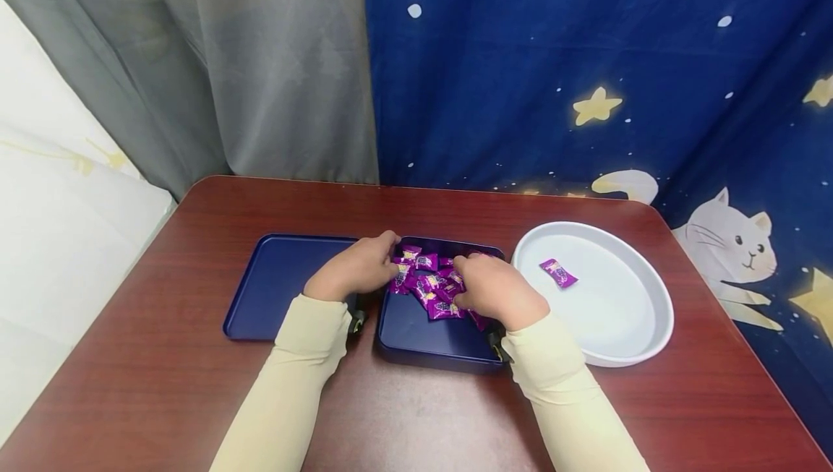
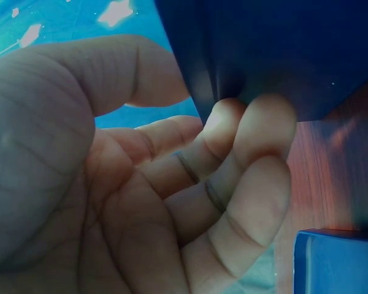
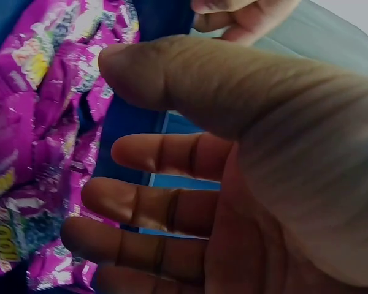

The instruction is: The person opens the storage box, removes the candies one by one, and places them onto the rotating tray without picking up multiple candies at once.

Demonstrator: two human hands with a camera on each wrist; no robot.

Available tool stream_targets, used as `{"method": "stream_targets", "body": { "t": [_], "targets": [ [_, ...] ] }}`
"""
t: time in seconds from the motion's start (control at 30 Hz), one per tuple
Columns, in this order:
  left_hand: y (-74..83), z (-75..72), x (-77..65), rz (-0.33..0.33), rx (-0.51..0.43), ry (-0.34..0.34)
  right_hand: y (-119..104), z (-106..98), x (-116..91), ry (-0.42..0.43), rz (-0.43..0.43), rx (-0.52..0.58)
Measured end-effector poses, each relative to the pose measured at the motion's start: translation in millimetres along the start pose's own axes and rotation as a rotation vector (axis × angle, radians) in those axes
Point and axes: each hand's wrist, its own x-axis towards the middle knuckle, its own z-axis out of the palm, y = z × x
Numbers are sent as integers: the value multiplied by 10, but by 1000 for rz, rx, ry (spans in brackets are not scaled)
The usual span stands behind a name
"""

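A dark blue rectangular box (image 1: 423, 338) holds several purple-wrapped candies (image 1: 426, 288), heaped toward its far part. My left hand (image 1: 356, 267) grips the box's left wall. In the left wrist view, its curled fingertips (image 2: 267, 131) touch the outside of the box while the thumb tip goes out of sight behind the edge. Over the right part of the box is my right hand (image 1: 497, 290), its fingers (image 3: 153, 205) spread and fairly straight beside the candies. The right thumb (image 3: 141, 70) overlaps the candies in the right wrist view; contact is unclear. No candy shows in its palm.
Left of the box lies a flat dark blue lid (image 1: 273, 288), partly behind the left hand. A round white tray (image 1: 612, 313) with one purple candy (image 1: 558, 273) stands on the right. All sit on a reddish-brown table (image 1: 163, 363), with curtains (image 1: 286, 60) behind.
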Motion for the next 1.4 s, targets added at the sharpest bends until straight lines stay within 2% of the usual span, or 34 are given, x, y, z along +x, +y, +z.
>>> {"method": "stream_targets", "body": {
  "t": [0.33,0.5,0.87,1.17,1.4],
  "targets": [
    [4,11,11,-19,-5,1,-3,90,37,-50,47,10],
    [1,11,7,-1,0,2,-7,121,47,-56,59,-17],
    [-12,11,6,16,1,-3,-28,173,68,-80,39,-10],
    [-19,28,8,-4,-1,1,-44,188,63,-98,-3,-18],
    [-21,32,17,6,5,5,-21,126,13,-57,-45,-3]
  ]
}}
